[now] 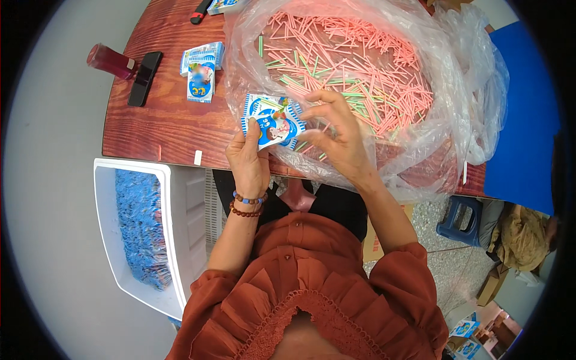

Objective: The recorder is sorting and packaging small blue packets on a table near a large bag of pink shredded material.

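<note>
My left hand (248,161) grips a small blue-and-white printed packet (273,122) by its lower edge, held over the near edge of the wooden table (162,126). My right hand (336,133) rests at the packet's right side, fingers spread and touching its top edge. Whether it pinches a stick is hidden. Just beyond the hands lies a large clear plastic bag (456,102) spread open, holding a heap of thin pink and green sticks (360,66). Bead bracelets circle my left wrist.
A stack of the same packets (201,71) lies on the table's left part, beside a black phone (144,78) and a red bottle (110,61). A white bin (180,210) of blue packets stands at my left, below the table. A blue stool (459,219) stands at my right.
</note>
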The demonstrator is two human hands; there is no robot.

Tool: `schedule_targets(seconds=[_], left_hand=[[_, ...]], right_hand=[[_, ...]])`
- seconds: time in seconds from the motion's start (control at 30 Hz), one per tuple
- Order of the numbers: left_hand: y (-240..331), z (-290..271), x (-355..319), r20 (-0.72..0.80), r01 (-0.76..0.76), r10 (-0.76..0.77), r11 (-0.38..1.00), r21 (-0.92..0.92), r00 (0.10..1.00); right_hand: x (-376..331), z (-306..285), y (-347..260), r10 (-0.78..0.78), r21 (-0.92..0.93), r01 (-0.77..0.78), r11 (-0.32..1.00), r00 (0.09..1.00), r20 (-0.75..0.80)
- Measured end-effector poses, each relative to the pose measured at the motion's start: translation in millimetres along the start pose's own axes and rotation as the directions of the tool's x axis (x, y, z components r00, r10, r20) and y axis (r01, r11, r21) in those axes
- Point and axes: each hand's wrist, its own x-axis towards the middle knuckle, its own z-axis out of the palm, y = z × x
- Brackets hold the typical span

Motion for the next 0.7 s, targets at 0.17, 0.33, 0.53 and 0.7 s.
schedule_targets(seconds=[0.17,0.33,0.53,0.7], left_hand=[[-4.6,-4.5,0.5,-0.001,0.009,-0.009,0.999,0.046,1.000],[8.1,-18.8,3.9,0.023,-0.001,0.000,0.999,0.044,1.000],[8.0,-12.3,7.6,-0.036,-0.026,0.027,0.999,0.042,0.999],[13.3,-23.4,5.9,-0.079,-0.025,0.027,0.999,0.028,0.996]], right_hand=[[2.3,1.6,2.3,-0.091,-0.143,0.127,0.982,0.968,0.232],[15.0,-20.4,15.0,0.213,0.356,-0.352,0.866,0.902,0.375],[68.2,-11.9,42.3,0.332,-0.834,-0.076,0.546,0.934,0.133],[66.0,10.0,47.0,0.247,-0.851,0.063,0.521,0.944,0.221]])
